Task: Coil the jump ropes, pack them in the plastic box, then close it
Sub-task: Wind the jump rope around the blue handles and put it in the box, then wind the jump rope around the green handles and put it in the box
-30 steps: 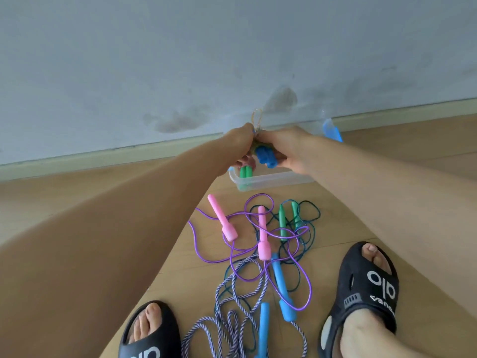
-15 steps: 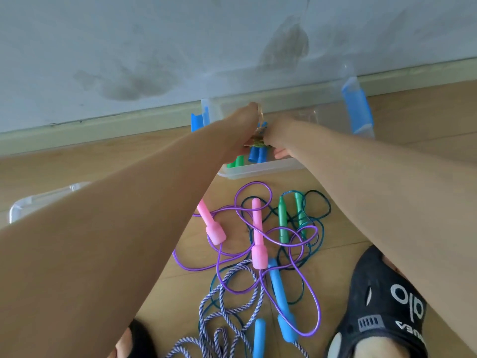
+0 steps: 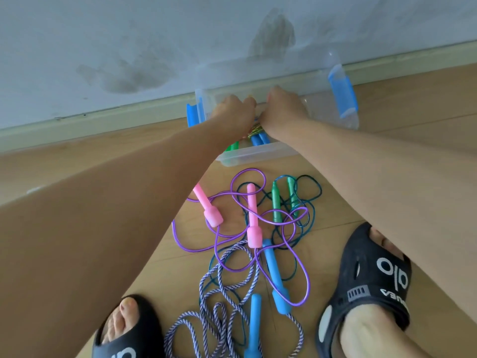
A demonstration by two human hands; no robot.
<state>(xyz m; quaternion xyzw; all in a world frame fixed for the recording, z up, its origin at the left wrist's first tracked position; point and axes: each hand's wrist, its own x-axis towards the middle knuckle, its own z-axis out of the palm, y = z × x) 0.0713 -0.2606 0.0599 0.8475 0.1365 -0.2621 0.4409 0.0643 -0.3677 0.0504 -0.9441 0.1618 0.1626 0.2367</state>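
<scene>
The right slide (image 3: pixel 371 277) bears a white "alo" logo, seen turned sideways, and below it smaller white letters too skewed to read in full. The left slide (image 3: pixel 124 342) shows part of the same logo at the picture's bottom edge.

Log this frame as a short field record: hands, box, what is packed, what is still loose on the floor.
left hand: inside the clear plastic box, on a coiled rope bundle; grip hidden
right hand: beside it on the same bundle; grip hidden
box state: open, blue latches unfastened
packed: blue handles, green handles
loose on floor: purple rope with pink handles, dark teal rope with green handles, striped braided rope with blue handles
stage: packing, three ropes uncoiled
</scene>
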